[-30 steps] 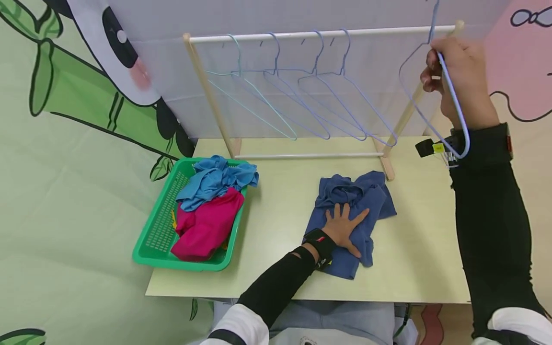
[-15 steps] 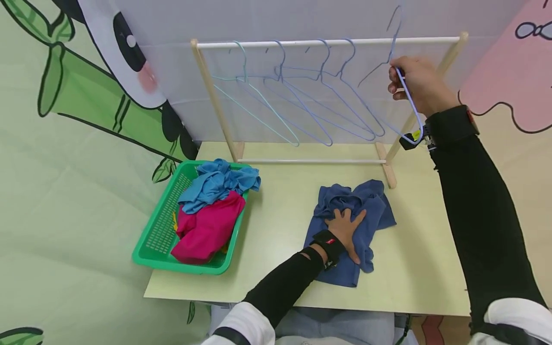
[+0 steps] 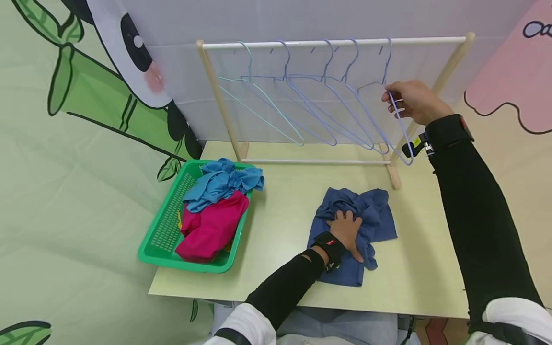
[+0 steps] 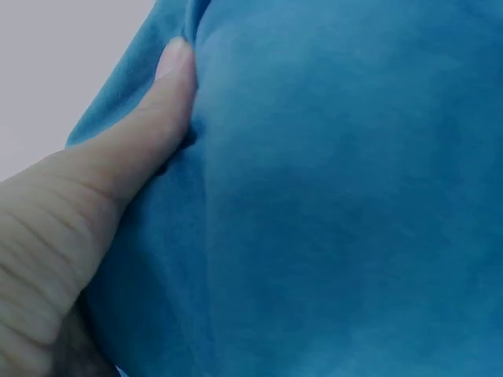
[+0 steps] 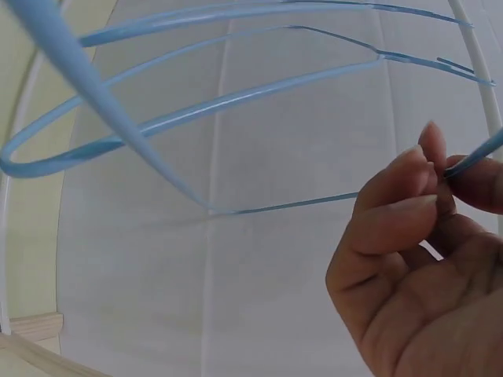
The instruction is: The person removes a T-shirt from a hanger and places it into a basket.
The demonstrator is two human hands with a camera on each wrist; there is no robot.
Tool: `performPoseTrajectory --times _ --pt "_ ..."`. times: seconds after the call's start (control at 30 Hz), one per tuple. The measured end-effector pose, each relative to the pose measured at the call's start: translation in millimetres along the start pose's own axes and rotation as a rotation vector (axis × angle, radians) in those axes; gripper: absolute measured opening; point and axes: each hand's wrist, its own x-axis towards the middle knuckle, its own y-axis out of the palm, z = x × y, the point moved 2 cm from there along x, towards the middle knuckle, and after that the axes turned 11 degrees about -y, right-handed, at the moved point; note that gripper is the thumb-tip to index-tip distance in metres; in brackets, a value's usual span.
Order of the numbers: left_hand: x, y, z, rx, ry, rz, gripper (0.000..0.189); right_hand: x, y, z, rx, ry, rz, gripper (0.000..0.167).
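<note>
My right hand (image 3: 416,100) pinches a blue clothes hanger (image 3: 403,127) between thumb and fingers near its neck. The hanger's hook sits at the white rail (image 3: 422,41), to the right of the other hangers. In the right wrist view, the thumb and fingertips (image 5: 431,161) meet at the hanger's thin bar. My left hand (image 3: 345,232) is on a crumpled dark blue garment (image 3: 381,220) on the table, its fingers drawn in and gathering the cloth. The left wrist view shows the thumb (image 4: 153,118) lying along the bulging cloth (image 4: 330,196); the other fingers are hidden there.
Several blue hangers (image 3: 332,112) and one mint green hanger (image 3: 276,108) hang on the wooden-ended rack. A green basket (image 3: 148,249) at the table's left holds a light blue garment (image 3: 220,184) and a magenta one (image 3: 213,227). The pale yellow table (image 3: 276,249) ends near the person's lap.
My right hand has moved left and lowered, bringing the hanger's hook from above the rail down to it. My left hand's spread fingers have drawn in, bunching the garment.
</note>
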Motion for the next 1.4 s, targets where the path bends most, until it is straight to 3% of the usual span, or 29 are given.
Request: performPoseTrajectory --times 0.13,0.4,0.63,0.83,0.97,1.07,1.23,1.4 --pt "-2.8 -0.8 3.0 -0.027 0.005 -0.009 0.114 -4.4 -7.0 -0.5 -0.064 -0.006 0.02 0.034" --pt "-5.1 -0.1 6.3 -0.037 0.032 -0.023 0.107 -26.1 -23.2 2.4 -0.33 -0.038 0.067 0.04" --pt "-3.6 6.0 8.4 -0.034 0.036 -0.086 0.089 -52.2 -32.9 -7.8 -0.226 -0.061 0.007 0.036" --pt "-5.8 16.2 18.8 -0.079 0.116 -0.12 0.069 -78.4 -40.3 -26.7 -0.119 -0.111 -0.029 0.032" --pt "-20.8 15.7 45.2 -0.195 0.175 -0.148 0.061 -96.2 -47.0 -40.8 -0.026 -0.131 -0.054 0.028" --pt "-44.5 5.5 74.0 -0.282 0.186 -0.192 0.055 -108.5 -53.3 -52.4 0.011 -0.129 -0.07 0.028" --pt "-88.6 -32.7 132.0 -0.374 0.198 -0.369 0.046 -123.3 -64.5 -67.6 0.054 -0.133 -0.089 0.029" --pt "-134.6 -79.3 196.3 -0.499 0.151 -0.566 0.047 -130.3 -70.9 -82.2 0.076 -0.113 -0.117 0.028"
